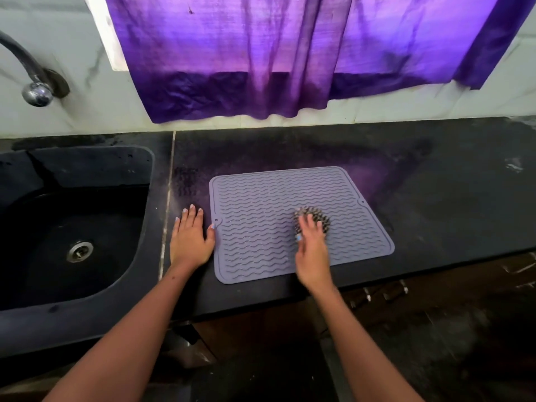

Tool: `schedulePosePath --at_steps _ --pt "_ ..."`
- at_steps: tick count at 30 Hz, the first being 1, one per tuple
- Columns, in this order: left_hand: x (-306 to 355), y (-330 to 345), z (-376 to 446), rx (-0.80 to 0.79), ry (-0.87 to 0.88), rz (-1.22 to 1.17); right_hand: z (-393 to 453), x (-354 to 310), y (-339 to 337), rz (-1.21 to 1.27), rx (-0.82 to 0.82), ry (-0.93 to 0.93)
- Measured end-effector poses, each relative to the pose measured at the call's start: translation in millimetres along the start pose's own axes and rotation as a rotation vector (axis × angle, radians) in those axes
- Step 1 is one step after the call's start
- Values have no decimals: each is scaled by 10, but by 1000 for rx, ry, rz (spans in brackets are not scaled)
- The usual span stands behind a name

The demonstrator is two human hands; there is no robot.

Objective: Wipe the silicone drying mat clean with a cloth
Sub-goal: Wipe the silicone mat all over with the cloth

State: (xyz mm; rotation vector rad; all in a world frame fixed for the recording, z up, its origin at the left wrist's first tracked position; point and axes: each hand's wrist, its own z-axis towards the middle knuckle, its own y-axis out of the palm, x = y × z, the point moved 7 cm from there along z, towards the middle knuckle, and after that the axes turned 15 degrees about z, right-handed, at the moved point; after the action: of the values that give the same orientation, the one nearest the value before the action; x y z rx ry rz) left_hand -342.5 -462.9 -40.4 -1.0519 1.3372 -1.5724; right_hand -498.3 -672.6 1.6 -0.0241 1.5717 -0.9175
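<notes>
A grey silicone drying mat [261, 216] with wavy ridges lies flat on the black counter. My right hand [311, 250] rests on the mat's right half, fingers pressed over a balled-up, dark patterned cloth [320, 217]. The cloth pokes out beyond my fingertips and looks slightly blurred. My left hand [191, 236] lies flat on the counter at the mat's left edge, fingers spread, with the thumb touching the mat's rim.
A black sink [72, 227] with a metal drain sits left of the mat, a tap [34, 82] above it. A purple curtain [290, 53] hangs on the wall behind. The counter's front edge [406, 274] runs just below the mat.
</notes>
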Motion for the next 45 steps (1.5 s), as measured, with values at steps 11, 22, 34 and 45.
schedulePosePath --at_steps 11,22,34,45 --pt "104 8 3 -33 15 46 42 231 197 -274 -285 -50" --pt "49 33 -35 -82 112 70 -40 -235 255 249 -93 51" --pt "78 9 -58 -76 123 91 -123 -185 618 -429 -217 -99" --pt "50 32 -94 -112 179 108 -277 -501 910 -127 -199 -89"
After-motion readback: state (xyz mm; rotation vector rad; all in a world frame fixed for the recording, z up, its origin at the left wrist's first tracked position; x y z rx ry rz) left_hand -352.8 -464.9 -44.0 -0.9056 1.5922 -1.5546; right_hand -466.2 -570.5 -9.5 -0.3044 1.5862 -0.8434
